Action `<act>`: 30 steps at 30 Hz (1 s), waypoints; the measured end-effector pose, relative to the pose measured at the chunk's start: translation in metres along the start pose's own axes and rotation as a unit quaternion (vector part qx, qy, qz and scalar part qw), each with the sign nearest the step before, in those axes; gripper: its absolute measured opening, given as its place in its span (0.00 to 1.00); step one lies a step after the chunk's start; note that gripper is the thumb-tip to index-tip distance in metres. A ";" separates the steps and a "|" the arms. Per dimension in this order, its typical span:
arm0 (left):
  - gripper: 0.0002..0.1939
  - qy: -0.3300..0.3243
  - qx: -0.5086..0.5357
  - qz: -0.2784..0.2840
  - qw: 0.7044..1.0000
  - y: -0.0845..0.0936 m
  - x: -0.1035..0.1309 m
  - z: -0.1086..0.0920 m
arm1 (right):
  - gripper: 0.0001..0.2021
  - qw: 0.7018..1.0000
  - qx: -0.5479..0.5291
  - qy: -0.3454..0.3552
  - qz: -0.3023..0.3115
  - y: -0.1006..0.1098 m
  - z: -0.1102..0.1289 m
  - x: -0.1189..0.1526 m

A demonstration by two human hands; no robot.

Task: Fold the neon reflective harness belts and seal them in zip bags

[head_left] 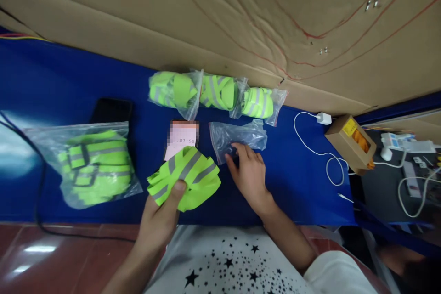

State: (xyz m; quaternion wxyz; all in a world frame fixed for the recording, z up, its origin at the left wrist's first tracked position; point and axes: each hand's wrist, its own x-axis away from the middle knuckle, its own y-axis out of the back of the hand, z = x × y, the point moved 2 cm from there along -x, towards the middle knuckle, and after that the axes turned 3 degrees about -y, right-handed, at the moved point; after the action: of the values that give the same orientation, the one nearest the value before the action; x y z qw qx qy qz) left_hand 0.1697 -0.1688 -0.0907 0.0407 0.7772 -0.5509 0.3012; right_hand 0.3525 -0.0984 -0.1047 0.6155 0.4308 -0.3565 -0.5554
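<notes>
My left hand [163,216] is closed around a folded bundle of yellow-green reflective strap [193,174] with grey stripes, its thumb pressed on top. My right hand [250,172] reaches over a clear zip bag [237,135] lying flat on the blue table. Its fingers are bent, with the thumb and index tip apart at the bag's near edge. Just beyond the held bundle lies a phone [182,138] with a lit timer screen, partly covered by the bundle. A larger clear bag [98,165] with folded reflective strap and dark buckles lies to the left.
Along the cardboard wall [138,32] stand three filled bags of reflective strap [218,92]. A dark phone-like slab [113,110] lies behind the large bag. To the right are a white charger cable [310,147] and a small cardboard box [349,142]. A black cable [39,197] crosses the left edge.
</notes>
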 end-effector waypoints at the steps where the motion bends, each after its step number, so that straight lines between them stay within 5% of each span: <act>1: 0.29 -0.005 0.022 -0.013 1.000 -0.004 0.001 -0.002 | 0.13 1.000 0.008 -0.005 -0.009 0.000 -0.002 -0.001; 8: 0.24 -0.029 0.092 -0.065 0.993 -0.017 -0.004 -0.010 | 0.23 0.997 0.037 0.036 -0.052 0.011 0.009 -0.001; 13: 0.26 -0.033 0.103 -0.056 0.993 -0.010 -0.002 -0.006 | 0.07 0.997 -0.049 0.059 -0.024 0.009 0.006 -0.002; 17: 0.33 0.106 0.044 0.051 0.992 -0.016 0.003 0.007 | 0.07 0.991 -0.117 0.044 -0.044 0.028 -0.007 0.007; 21: 0.30 0.173 0.024 0.179 0.968 -0.030 0.002 0.012 | 0.09 0.985 -0.143 0.094 0.020 0.043 -0.017 0.024; 30: 0.32 0.148 -0.039 0.199 0.968 -0.047 -0.011 0.005 | 0.07 0.973 -0.225 0.021 -0.044 0.046 -0.041 0.038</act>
State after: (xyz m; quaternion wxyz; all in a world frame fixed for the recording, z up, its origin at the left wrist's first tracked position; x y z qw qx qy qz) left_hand 0.2111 -0.1428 -0.0879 0.0908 0.5969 -0.6935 0.3932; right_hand 0.4126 -0.1298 -0.0789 0.6788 0.3081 -0.1906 -0.6388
